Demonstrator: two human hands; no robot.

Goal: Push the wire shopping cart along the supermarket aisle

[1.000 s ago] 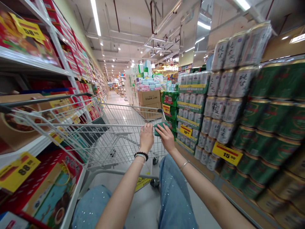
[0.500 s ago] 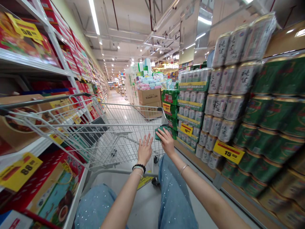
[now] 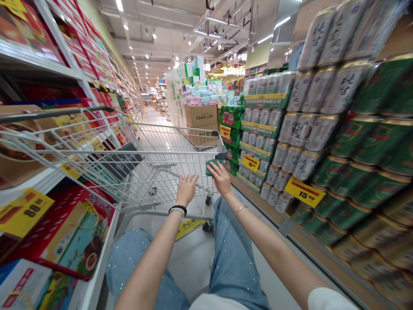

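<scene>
While the right hand [image 3: 221, 177] holds cloth [image 3: 209, 168], a carton [image 3: 201, 120] reads "WET WIPES".

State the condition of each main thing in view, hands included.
Left hand: open, fingers spread near the shopping cart.
Right hand: fingers laid over the green cloth.
Green cloth: partly covered by that hand.
Shopping cart: upright, side toward the wearer.
Silver cans: stacked upright.
WET WIPES carton: lettering upside down.
Ceiling light: lit.
</scene>
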